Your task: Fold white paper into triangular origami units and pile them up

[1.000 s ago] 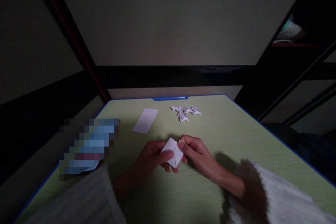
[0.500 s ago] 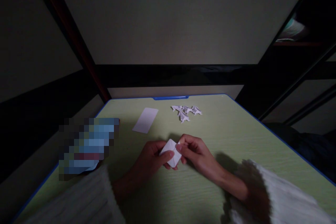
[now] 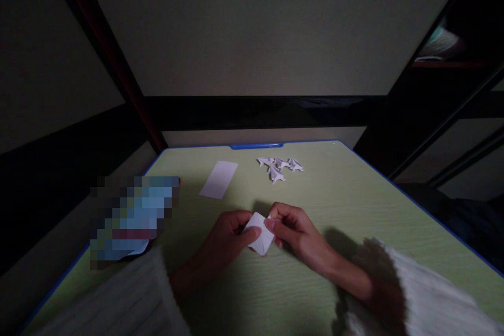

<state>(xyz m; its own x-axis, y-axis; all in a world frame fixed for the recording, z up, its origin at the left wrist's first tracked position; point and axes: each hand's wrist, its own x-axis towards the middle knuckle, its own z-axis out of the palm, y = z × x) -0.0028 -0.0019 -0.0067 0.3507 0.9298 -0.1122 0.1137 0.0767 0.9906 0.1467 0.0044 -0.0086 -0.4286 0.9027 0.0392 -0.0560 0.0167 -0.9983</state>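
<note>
A small white piece of folded paper (image 3: 261, 243), diamond-shaped with crease lines, is held up between both hands above the table. My left hand (image 3: 228, 236) is closed on its left side, thumb lying across the front face. On the right corner, my right hand (image 3: 289, 228) pinches the paper between thumb and fingers. The fingertips behind the paper are mostly hidden. Beyond the hands lie several white folded-paper figures (image 3: 276, 173) in a cluster, and to their left a flat white sheet of paper (image 3: 219, 180).
The light green table (image 3: 346, 210) has a blue edge and a blue handle-like strip (image 3: 256, 146) at the back. At the left edge lies a pixelated bluish object (image 3: 137, 220). A pale panel (image 3: 252, 31) rises behind the table.
The folded paper has shifted slightly down and right and turned a little. Fingers that showed under its lower edge are now mostly hidden. Both hands keep their hold.
</note>
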